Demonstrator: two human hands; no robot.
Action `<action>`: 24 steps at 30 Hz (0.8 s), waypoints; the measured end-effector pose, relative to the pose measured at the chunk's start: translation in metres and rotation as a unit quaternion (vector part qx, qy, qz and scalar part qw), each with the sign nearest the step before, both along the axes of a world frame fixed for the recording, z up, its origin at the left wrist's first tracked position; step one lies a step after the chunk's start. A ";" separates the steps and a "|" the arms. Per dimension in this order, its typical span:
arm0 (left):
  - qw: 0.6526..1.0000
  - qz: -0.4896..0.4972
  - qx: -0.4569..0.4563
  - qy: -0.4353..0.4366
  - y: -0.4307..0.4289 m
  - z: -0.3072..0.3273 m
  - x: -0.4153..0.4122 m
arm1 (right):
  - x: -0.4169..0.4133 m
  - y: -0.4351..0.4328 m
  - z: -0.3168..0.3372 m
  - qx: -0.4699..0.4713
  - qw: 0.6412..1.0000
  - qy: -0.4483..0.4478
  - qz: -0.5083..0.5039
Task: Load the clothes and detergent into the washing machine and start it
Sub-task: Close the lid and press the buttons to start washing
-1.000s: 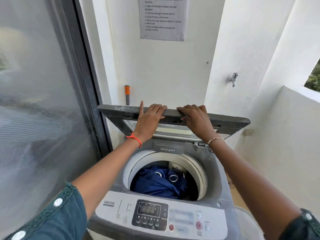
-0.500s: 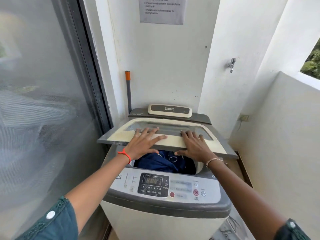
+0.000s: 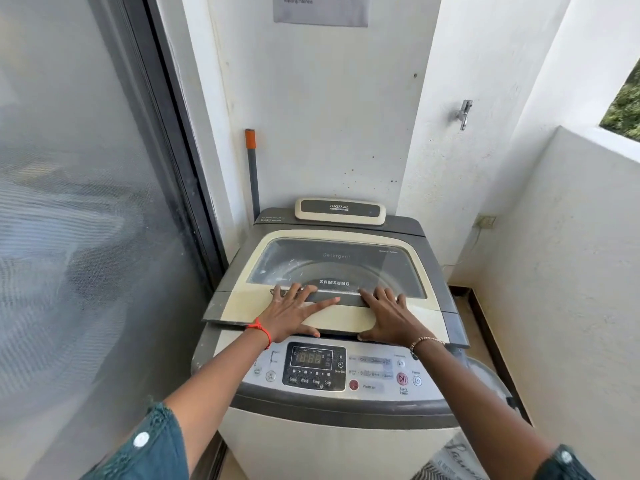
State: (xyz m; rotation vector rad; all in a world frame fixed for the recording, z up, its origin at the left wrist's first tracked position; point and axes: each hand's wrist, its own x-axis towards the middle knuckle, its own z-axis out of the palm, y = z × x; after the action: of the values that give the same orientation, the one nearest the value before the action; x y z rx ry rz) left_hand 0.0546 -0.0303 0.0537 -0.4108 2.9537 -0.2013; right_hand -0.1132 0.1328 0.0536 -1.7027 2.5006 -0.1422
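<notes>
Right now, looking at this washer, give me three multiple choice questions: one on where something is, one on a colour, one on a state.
1. Where does the tap sit?
A. on the wall right of the washing machine
B. on the lid
C. on the floor

2. What colour is the band on the left hand's wrist?
A. blue
B. orange-red
C. white

3. How is the lid?
A. standing upright
B. removed
C. lowered, both hands flat on it

Answers: 1 A, it juts from the white wall. 2 B, a bright thread circles that wrist. 3 C, the right hand and left press its front.
</notes>
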 end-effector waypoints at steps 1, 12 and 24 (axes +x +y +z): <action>1.000 -0.002 0.008 -0.001 0.000 -0.002 0.001 | 0.001 0.001 -0.002 0.001 1.000 -0.007 0.000; 0.994 0.042 0.105 0.004 -0.010 -0.011 0.007 | 0.004 0.001 -0.014 0.000 0.998 -0.057 -0.029; 0.987 0.063 0.142 0.034 -0.011 -0.025 0.004 | -0.001 0.007 -0.031 -0.068 0.981 -0.154 -0.091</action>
State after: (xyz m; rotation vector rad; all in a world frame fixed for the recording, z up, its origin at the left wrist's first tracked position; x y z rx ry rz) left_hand 0.0585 -0.0416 0.0284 -0.5701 2.9447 0.2499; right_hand -0.1143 0.1400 0.0227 -1.3653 2.4505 -0.5611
